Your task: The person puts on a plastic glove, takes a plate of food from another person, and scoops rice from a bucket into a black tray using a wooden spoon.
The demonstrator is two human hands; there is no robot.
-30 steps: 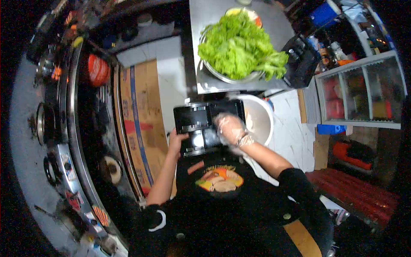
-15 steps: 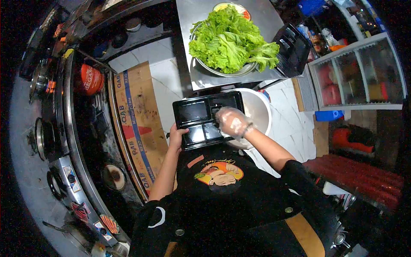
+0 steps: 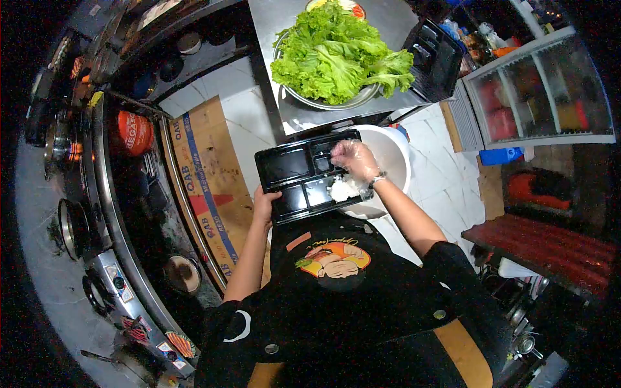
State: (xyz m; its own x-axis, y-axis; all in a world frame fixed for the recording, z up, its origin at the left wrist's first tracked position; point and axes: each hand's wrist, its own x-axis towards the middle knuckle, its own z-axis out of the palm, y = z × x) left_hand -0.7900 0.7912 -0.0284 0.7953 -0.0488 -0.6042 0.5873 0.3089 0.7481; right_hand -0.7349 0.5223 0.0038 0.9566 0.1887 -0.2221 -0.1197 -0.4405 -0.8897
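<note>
My left hand [image 3: 264,205] grips the near left edge of a black divided food tray [image 3: 283,165], thumb on top of the rim. The tray is tilted slightly in front of my apron. A clump of white food that looks like rice [image 3: 344,189] sits in its lower right compartment; the compartments on the left hold nothing. My right hand [image 3: 357,160], in a clear plastic glove, hovers above the right side of the tray with fingers curled together. Whatever may be between those fingers is hidden. Under the tray's right side stands a large white tub [image 3: 398,165].
A bowl heaped with green lettuce [image 3: 336,58] stands on the steel table [image 3: 310,119] beyond the tray. More black trays [image 3: 436,61] are stacked beside it. A stove [image 3: 119,258] runs along the left, flattened cardboard [image 3: 210,161] lies on the floor, and a glass-fronted cabinet [image 3: 537,97] is at right.
My right hand has lifted off the lower right compartment and shifted up and away, uncovering the white clump there. The left hand keeps its hold on the tray.
</note>
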